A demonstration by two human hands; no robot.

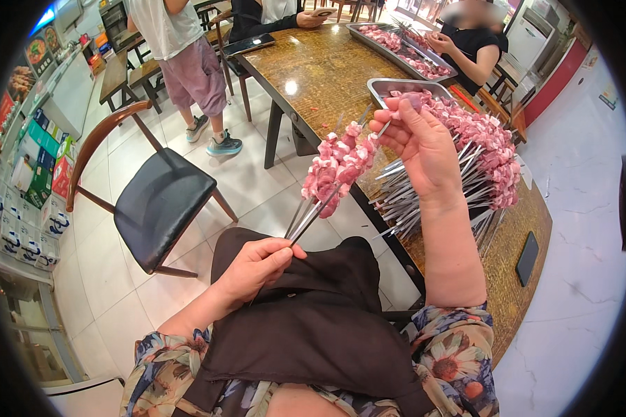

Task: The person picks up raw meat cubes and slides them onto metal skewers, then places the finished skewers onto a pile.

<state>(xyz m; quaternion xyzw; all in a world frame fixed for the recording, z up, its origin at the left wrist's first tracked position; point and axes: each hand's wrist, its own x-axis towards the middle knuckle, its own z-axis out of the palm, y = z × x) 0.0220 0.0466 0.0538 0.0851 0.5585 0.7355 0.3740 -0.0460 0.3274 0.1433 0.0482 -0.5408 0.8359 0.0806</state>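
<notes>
My left hand (261,264) is closed round the bare lower ends of several flat metal skewers, held above my lap. Chunks of raw pink and white meat (337,167) are bunched on their upper parts. My right hand (421,139) is raised beside them over the table's edge, thumb and fingers pinching a piece of raw meat (398,104). A thin skewer tip shows by these fingers; whether it enters that piece I cannot tell. Right behind this hand, a large pile of loaded meat skewers (490,149) lies with its bare metal ends pointing toward me.
A metal tray (382,85) stands behind the pile on the brown table (306,62). Farther back, another tray (435,75) holds raw meat, with a seated person's hands beside it. A phone (527,258) lies at the right edge. A black-seated chair (163,201) stands left.
</notes>
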